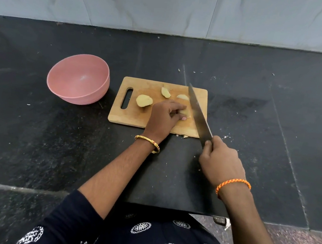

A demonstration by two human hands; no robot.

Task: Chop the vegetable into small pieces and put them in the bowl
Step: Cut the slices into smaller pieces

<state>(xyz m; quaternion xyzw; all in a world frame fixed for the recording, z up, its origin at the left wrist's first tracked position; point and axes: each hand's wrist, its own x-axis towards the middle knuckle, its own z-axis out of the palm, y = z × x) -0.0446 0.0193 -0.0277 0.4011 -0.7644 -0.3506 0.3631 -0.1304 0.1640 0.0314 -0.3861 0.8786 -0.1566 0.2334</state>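
Right grip (220,160) clasps knife (198,114); left grip (163,115) pinches potato piece (185,112).

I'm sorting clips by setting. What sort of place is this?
Most likely a home kitchen: a dark stone counter against a marble-look tiled wall, with a wooden cutting board of vegetable pieces, a knife and a pink bowl.

1. We note the desk (34,148): dark speckled stone, matt, slightly rough.
2. Cutting board (140,119): pale wood, worn, matt.
3. Bowl (77,79): pink plastic, faint sheen inside.
4. Knife (198,114) blade: smooth grey metal, dull shine.
5. Wall (168,7): glossy marbled tile.
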